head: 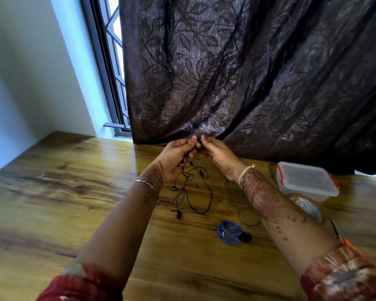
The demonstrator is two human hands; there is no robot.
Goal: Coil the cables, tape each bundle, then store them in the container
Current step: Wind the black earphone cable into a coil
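My left hand [178, 156] and my right hand [219, 156] are raised over the far part of the wooden table [63, 203], fingertips almost meeting. Both pinch the black earphone cable [191, 192], whose loops and earbuds hang down from my hands to the tabletop. A coiled blue cable [229, 233] lies on the table nearer to me. The clear plastic container [306, 181] with orange clips stands closed at the right. A roll of tape [308, 208] lies just in front of it, partly hidden by my right forearm.
A thin coiled wire [248, 217] lies beside the blue cable, under my right forearm. Scissors with orange handles [340, 234] rest at the right edge. A dark patterned curtain [248, 72] hangs along the table's far side, with a window [115, 61] to the left.
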